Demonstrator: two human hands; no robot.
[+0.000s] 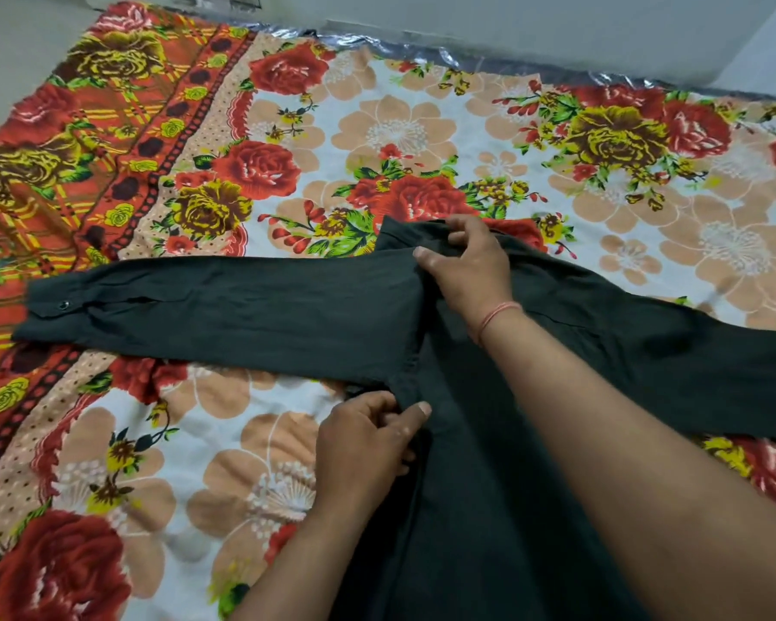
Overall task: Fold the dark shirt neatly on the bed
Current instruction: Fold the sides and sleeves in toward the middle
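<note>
Right grip (467,271), frame centre, and left grip (368,445) just below are pinching the dark shirt (489,508) (sleeve (220,302) stretching toward frame left).

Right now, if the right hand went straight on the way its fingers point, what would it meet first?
The right hand grips the dark shirt at its collar edge, so that fabric comes first. Past it, the way looks free over the floral bedsheet, though depth is hard to judge.
</note>
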